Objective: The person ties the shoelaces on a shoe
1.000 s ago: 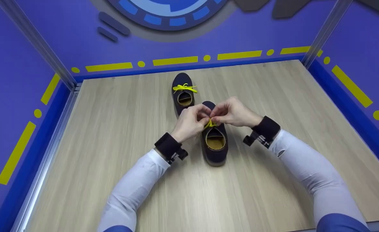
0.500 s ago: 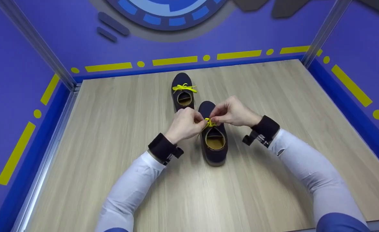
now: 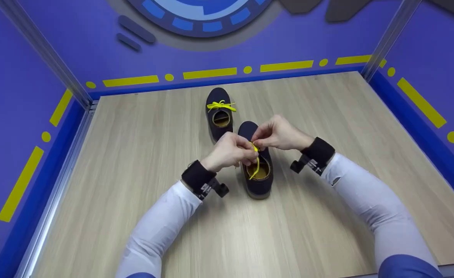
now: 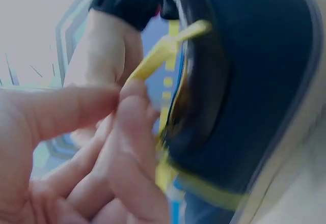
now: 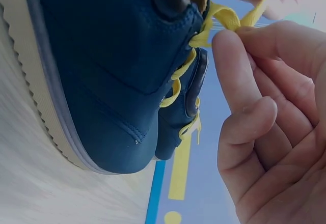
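A dark shoe (image 3: 259, 189) with a tan lining stands on the tabletop, toe pointing away from me. My left hand (image 3: 230, 151) pinches one yellow shoelace (image 4: 150, 61) between thumb and index finger above the shoe's opening. The lace's free end (image 3: 254, 174) hangs over that opening. On the shoe's right side, my right hand (image 3: 279, 134) pinches the shoelace (image 5: 225, 16) near the tongue, where a loop stands up in the right wrist view. Fingers partly hide the crossing of the laces.
A matching dark shoe (image 3: 216, 95) with a tied yellow bow (image 3: 221, 105) stands farther back and left. Blue-purple panels (image 3: 273, 46) with yellow markings enclose the wooden tabletop (image 3: 142, 143) at the back and sides.
My left hand first moves left, away from the right hand, then comes back right and lower. A lace end now hangs over the shoe opening. My right hand stays nearly still.
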A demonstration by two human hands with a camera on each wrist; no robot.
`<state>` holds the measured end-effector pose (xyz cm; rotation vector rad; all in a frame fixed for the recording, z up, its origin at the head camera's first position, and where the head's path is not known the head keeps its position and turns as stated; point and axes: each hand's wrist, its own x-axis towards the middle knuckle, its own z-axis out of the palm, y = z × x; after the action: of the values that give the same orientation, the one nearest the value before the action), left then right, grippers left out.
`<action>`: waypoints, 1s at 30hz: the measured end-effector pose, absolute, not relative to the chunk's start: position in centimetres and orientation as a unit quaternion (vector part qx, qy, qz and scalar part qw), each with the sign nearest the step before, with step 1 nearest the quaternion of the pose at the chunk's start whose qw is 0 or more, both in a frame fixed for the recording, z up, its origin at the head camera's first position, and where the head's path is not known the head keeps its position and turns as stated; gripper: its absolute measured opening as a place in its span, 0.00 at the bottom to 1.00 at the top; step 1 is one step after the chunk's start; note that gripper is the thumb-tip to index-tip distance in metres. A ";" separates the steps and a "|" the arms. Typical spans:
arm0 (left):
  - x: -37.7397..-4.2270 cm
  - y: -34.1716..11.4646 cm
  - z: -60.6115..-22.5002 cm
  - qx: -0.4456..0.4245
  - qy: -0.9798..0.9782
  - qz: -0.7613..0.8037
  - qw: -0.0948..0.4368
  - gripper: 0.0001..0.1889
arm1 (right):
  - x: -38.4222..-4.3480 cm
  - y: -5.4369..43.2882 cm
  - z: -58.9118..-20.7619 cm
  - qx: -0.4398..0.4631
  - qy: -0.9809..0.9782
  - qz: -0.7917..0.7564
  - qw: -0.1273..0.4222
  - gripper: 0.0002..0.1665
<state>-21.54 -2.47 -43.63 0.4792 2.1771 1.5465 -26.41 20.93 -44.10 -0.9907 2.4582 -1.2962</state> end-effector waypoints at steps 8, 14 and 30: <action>-20.8 -0.2 -45.0 0.079 0.695 0.680 0.219 0.04 | -27.0 21.4 -44.2 -0.321 0.836 -0.435 0.098 0.04; -20.2 1.1 -45.6 0.042 0.650 0.730 0.207 0.04 | -27.2 21.7 -44.1 -0.319 0.835 -0.437 0.106 0.06; -22.1 -1.3 -44.8 0.167 0.869 0.463 -0.047 0.11 | -27.2 22.0 -44.5 -0.313 0.824 -0.453 0.134 0.07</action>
<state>-22.09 -1.34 -44.83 0.5397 2.8153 1.4986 -27.18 22.02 -44.46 -0.9068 2.3886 -1.3136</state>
